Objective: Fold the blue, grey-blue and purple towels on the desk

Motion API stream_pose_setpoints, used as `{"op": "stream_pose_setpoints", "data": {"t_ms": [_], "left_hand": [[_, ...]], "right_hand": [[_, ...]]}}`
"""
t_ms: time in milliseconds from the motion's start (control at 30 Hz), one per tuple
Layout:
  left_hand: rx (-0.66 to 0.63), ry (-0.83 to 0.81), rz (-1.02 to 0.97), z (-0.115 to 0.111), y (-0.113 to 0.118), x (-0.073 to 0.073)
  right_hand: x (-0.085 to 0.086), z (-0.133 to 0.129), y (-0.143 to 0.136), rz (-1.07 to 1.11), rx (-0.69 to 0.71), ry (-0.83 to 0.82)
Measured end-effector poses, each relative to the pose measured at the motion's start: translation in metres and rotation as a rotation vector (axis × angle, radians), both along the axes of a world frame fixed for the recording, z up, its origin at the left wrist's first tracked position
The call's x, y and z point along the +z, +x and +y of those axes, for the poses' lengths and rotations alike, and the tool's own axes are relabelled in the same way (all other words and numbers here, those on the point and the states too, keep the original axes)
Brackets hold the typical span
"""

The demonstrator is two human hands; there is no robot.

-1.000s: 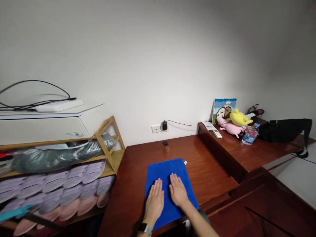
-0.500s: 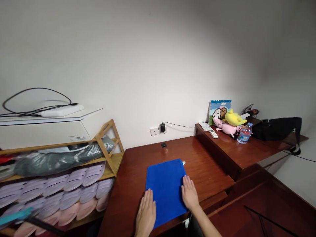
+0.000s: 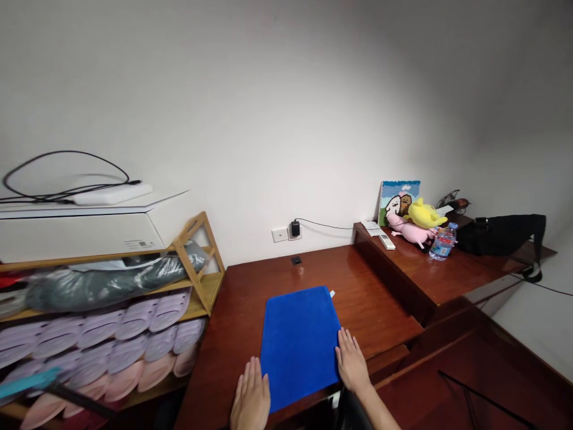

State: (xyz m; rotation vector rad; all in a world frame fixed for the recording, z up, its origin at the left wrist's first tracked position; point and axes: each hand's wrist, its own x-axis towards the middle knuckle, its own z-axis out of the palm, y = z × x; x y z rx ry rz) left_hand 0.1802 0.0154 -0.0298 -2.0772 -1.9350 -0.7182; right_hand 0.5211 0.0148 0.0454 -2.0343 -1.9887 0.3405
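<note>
A blue cloth [image 3: 299, 346] lies flat on the reddish-brown wooden desk [image 3: 242, 310], with a small white tag at its far right corner. My left hand [image 3: 251, 394] rests palm down beside the cloth's lower left edge, fingers stretched out, holding nothing. At the cloth's right edge is my right hand [image 3: 353, 361], also flat with fingers extended and nothing in it; its fingertips are at the cloth's border.
On the raised right section are a water bottle [image 3: 443, 242], plush toys [image 3: 425, 214], a remote [image 3: 387, 241] and a black bag [image 3: 501, 235]. A wooden rack [image 3: 201, 292] with slippers [image 3: 134, 316] stands left. A charger [image 3: 295, 228] is plugged into the wall.
Both hands have moved outward and slightly toward me, the left one off the cloth's left edge and the right one to its right edge. The cloth looks nearly unchanged.
</note>
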Motion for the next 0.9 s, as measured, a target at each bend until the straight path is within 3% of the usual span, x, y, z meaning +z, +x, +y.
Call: {"op": "stream_pose_setpoints", "data": {"t_ms": [100, 200, 267, 367, 500, 600, 667, 800, 900], "left_hand": [[-0.021, 0.015, -0.011, 0.007, 0.008, 0.018], [-0.189, -0.051, 0.016, 0.03, 0.045, 0.044], [-0.272, -0.106, 0.037, 0.046, 0.065, 0.052], [-0.205, -0.144, 0.035, 0.057, 0.061, 0.038], [-0.024, -0.071, -0.021, 0.045, 0.01, -0.003], [0.002, -0.001, -0.044, 0.043, -0.006, -0.01], [-0.04, 0.025, -0.045, 0.056, 0.009, 0.006], [-0.23, -0.016, 0.0, 0.114, 0.075, 0.05], [-0.281, -0.108, 0.04, 0.156, 0.103, 0.061]], "right_hand": [[0.007, 0.006, -0.016, 0.006, -0.002, 0.04], [0.016, 0.026, -0.056, 0.045, 0.12, 0.092], [0.019, 0.042, -0.076, 0.079, 0.197, 0.101], [0.013, 0.056, -0.072, 0.089, 0.24, 0.08], [-0.001, 0.056, -0.018, 0.018, 0.096, 0.013], [-0.001, 0.058, 0.005, 0.003, -0.01, 0.012], [0.006, 0.07, -0.005, 0.018, 0.012, 0.072], [0.02, 0.119, -0.059, 0.052, 0.142, 0.149], [0.02, 0.157, -0.089, 0.06, 0.193, 0.101]]}}
